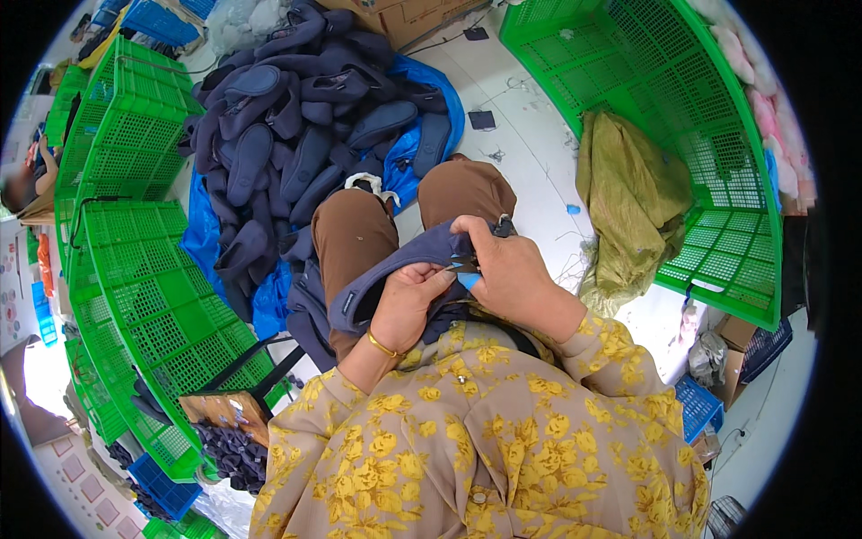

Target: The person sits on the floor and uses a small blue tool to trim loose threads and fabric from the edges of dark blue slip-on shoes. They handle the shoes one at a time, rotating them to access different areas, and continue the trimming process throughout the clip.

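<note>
A navy slipper (377, 269) lies across my lap, its opening toward me. My left hand (406, 301), a gold bangle at its wrist, is closed with thumb and fingers pinching the slipper's edge. My right hand (516, 274) is closed at the slipper's right end, with something blue around its thumb tip. A small dark metal tool, apparently thread snips (505, 225), shows at that hand; the rest is hidden by its fingers. More navy fabric, perhaps another slipper (310, 310), rests by my left thigh.
A heap of navy slippers (296, 135) lies on a blue sheet (435, 85) beyond my knees. Green mesh crates (135, 260) stand at left, and a green crate (620, 63) at right with an olive sack (628, 198). Thread scraps litter the white floor. Another person (36, 184) is far left.
</note>
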The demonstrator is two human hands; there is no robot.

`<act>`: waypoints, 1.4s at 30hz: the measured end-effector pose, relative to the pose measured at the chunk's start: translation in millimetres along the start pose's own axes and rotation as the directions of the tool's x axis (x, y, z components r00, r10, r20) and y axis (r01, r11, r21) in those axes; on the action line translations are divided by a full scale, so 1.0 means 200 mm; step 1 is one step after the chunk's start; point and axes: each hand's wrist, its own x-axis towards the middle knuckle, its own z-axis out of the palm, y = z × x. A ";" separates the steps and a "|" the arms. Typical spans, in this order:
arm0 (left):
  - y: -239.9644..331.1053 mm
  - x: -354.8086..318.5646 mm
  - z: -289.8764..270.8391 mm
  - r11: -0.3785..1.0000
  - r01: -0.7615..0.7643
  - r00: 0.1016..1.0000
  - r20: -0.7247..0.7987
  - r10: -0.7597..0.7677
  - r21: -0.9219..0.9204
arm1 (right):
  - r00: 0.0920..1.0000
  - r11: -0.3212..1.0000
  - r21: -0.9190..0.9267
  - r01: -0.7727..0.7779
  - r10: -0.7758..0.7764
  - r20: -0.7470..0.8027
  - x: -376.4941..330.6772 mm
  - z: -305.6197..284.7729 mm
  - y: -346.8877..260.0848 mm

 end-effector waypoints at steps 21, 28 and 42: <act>-0.09 0.02 -0.04 0.991 -0.115 0.993 0.025 0.117 -0.074 | 0.894 0.867 -0.220 0.448 -0.438 0.097 0.03 -0.11 -0.05; -0.05 -0.03 0.01 0.973 -0.229 0.973 0.023 0.229 0.016 | 0.815 0.857 0.007 0.516 -0.488 -0.313 0.05 -0.04 -0.19; 0.62 -0.24 -0.05 -0.257 -0.443 0.814 0.505 0.286 0.859 | 0.986 0.083 0.996 -0.038 0.165 0.024 0.14 -0.51 -0.25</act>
